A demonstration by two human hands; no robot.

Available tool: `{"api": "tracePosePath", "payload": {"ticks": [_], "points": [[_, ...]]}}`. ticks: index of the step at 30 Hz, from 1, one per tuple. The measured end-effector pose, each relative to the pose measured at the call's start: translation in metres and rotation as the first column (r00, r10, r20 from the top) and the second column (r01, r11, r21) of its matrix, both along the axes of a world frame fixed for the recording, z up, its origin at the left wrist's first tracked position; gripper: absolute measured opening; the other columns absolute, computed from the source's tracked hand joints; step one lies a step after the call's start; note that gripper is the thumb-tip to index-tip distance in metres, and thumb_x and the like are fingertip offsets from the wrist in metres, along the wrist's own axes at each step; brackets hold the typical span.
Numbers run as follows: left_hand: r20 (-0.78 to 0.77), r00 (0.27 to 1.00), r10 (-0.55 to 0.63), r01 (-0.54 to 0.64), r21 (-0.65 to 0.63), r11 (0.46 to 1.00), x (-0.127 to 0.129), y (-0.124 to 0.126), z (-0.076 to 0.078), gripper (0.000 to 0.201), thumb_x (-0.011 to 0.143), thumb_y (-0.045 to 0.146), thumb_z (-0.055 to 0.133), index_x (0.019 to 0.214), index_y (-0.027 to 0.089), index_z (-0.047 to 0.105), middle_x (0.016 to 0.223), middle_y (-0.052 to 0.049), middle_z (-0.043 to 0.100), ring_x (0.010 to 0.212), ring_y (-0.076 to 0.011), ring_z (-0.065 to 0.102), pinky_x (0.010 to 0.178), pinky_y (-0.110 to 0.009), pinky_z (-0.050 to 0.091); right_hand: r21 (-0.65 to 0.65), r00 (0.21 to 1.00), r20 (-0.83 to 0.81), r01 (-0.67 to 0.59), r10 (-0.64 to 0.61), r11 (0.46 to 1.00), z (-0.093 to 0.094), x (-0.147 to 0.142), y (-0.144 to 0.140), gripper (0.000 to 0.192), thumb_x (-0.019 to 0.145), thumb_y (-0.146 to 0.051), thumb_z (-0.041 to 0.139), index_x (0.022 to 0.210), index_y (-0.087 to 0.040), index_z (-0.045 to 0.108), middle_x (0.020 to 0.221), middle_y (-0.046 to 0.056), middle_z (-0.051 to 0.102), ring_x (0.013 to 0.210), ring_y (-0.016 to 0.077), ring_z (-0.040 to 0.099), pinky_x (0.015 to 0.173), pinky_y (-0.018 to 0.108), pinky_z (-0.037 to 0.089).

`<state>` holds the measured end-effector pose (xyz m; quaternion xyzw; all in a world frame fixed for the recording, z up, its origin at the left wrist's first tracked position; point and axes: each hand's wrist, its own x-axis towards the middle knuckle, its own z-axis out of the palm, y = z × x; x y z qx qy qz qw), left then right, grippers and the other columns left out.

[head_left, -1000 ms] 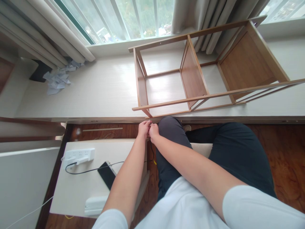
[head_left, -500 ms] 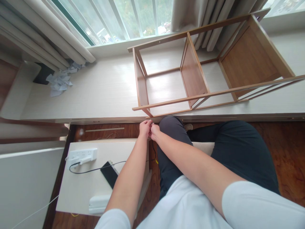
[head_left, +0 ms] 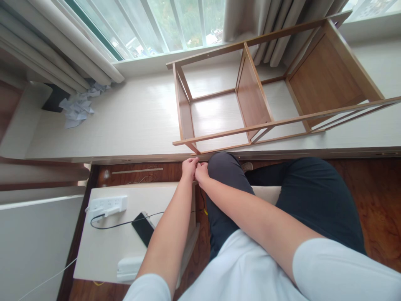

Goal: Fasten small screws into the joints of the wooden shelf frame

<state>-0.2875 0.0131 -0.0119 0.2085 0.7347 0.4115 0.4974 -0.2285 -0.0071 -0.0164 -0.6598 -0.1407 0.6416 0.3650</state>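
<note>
Barely shifted since the earlier frame: left hand (head_left: 189,168) and right hand (head_left: 202,172), kept together, curled; whether anything small is grasped cannot be told. Wooden rack (head_left: 253,94): laid just beyond both hands. Phone (head_left: 143,229): placed left of, and nearer than, the left hand.

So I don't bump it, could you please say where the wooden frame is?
In the head view, the frame lies at upper right on the ledge, its left end just beyond the left hand.
</note>
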Motion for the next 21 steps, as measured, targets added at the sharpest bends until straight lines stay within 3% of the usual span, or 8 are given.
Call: {"api": "tracePosePath", "payload": {"ticks": [5, 12, 21], "points": [[-0.027, 0.999, -0.022, 0.022, -0.005, 1.0, -0.001, 0.002, 0.004, 0.025, 0.061, 0.033, 0.084, 0.059, 0.014, 0.067, 0.051, 0.001, 0.057, 0.052, -0.0106, 0.047, 0.053, -0.025, 0.036, 0.028, 0.991, 0.131, -0.023, 0.02, 0.999, 0.007, 0.003, 0.0, 0.019, 0.09, -0.019, 0.062, 0.088, -0.025, 0.044, 0.086, 0.005, 0.066, 0.09, 0.0242, 0.064, 0.087, 0.034, 0.048], [-0.027, 0.999, -0.025, 0.025, 0.002, 1.0, 0.0, 0.002, 0.006, 0.03, 0.062, 0.038, 0.086, 0.06, 0.015, 0.067, 0.052, 0.0, 0.058, 0.052, -0.0109, 0.048, 0.053, -0.024, 0.038, 0.028, 0.988, 0.152, -0.015, 0.01, 1.0, 0.012, 0.002, 0.003, 0.023, 0.09, -0.015, 0.061, 0.082, -0.027, 0.043, 0.073, 0.001, 0.061, 0.084, 0.0227, 0.064, 0.079, 0.031, 0.049], [-0.024, 0.999, -0.021, 0.02, -0.019, 1.0, 0.0, 0.003, 0.005, 0.033, 0.059, 0.04, 0.088, 0.06, 0.015, 0.066, 0.052, 0.0, 0.058, 0.053, -0.0108, 0.048, 0.054, -0.025, 0.039, 0.003, 0.993, 0.117, -0.022, 0.021, 1.0, 0.007, 0.001, 0.005, 0.025, 0.089, -0.012, 0.059, 0.071, -0.025, 0.048, 0.07, 0.003, 0.061, 0.086, 0.0225, 0.064, 0.075, 0.028, 0.048]]}}
